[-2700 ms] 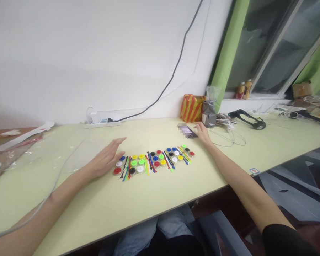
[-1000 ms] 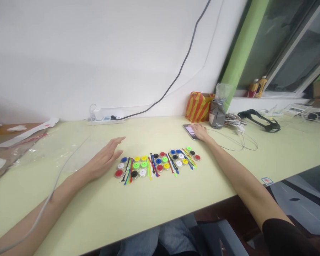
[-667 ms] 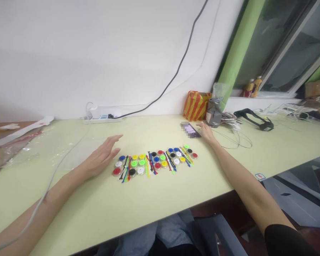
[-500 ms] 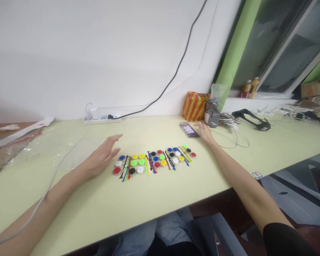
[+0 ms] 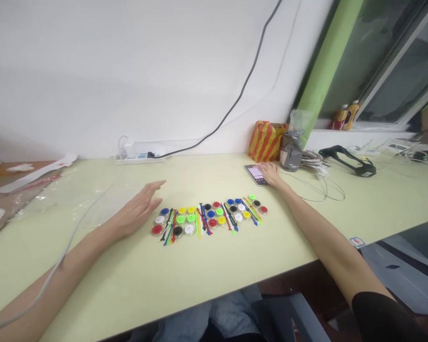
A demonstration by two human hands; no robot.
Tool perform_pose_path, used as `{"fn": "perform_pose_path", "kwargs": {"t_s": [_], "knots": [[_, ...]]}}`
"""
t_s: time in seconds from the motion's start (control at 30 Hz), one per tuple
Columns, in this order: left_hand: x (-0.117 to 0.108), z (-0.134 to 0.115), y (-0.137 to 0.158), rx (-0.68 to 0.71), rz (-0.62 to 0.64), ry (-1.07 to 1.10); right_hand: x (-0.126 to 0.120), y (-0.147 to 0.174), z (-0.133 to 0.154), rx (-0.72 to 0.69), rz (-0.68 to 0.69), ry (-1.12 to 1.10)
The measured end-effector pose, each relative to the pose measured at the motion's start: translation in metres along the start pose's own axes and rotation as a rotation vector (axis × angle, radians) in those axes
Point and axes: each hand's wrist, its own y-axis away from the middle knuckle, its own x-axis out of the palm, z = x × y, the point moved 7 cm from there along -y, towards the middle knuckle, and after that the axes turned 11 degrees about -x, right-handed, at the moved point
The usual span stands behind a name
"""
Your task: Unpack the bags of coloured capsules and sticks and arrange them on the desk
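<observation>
My left hand (image 5: pixel 139 209) rests on the table beside the left end of a row of small parts, fingers stretched out and thumb apart, holding nothing. My right hand (image 5: pixel 270 174) lies over the right side of a smartphone (image 5: pixel 254 174) whose screen is lit; its fingers reach onto the screen. Between my hands are several small clear pots with coloured caps, such as a red-capped one (image 5: pixel 157 230) and a white-capped one (image 5: pixel 189 230). Thin coloured plastic arrows (image 5: pixel 205 219) lie in bundles between the groups of pots.
A striped bag (image 5: pixel 267 141) and a grey pouch (image 5: pixel 290 151) stand behind the phone. Coiled cables (image 5: pixel 314 162) and a black headset-like frame (image 5: pixel 347 160) lie to the right. A power strip (image 5: pixel 141 158) sits by the wall. Clear plastic film (image 5: pixel 107 202) lies left; a grey cable crosses my left forearm.
My right hand has moved left over the phone, its fingers now on the screen. The view has turned slightly left. My left hand and the row of pots and arrows keep their places.
</observation>
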Motion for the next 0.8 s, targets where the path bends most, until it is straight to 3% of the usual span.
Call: {"fn": "perform_pose_path", "kwargs": {"t_s": [0.8], "knots": [[0.0023, 0.0049, -0.0032, 0.02, 0.0, -0.012, 0.0051, -0.0028, -0.0012, 0.017, 0.035, 0.014]]}}
